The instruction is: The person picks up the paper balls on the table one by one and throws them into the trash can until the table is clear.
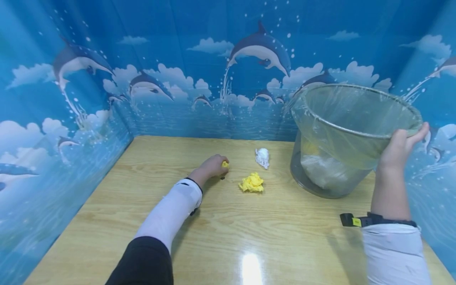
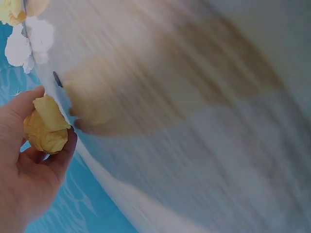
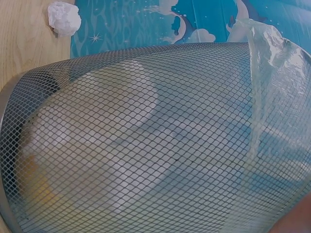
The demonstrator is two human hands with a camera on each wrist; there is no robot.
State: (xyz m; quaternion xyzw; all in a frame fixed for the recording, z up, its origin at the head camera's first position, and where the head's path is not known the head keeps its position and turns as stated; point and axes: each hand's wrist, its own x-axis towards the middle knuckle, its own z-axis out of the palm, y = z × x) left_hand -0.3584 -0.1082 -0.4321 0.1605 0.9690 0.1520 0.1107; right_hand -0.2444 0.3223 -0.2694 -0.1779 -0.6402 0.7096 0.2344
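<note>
My left hand (image 1: 215,166) pinches a crumpled ball of yellow paper (image 2: 46,125) between thumb and fingers, close over the table. Just right of it lies another crumpled yellow paper ball (image 1: 251,183), and behind that one a crumpled white paper ball (image 1: 262,157). At the right, my right hand (image 1: 399,148) grips the rim of a mesh wastebasket (image 1: 320,186). A thin see-through bag (image 1: 342,144) lines the basket and folds out over its rim. White and yellow crumpled paper shows through the mesh in the right wrist view.
The wood-grain table (image 1: 213,229) is walled at the back and sides by a blue curtain (image 1: 199,47) printed with dolphins. A small dark mark (image 1: 222,178) shows on the table beside the left hand. The basket stands near the back right.
</note>
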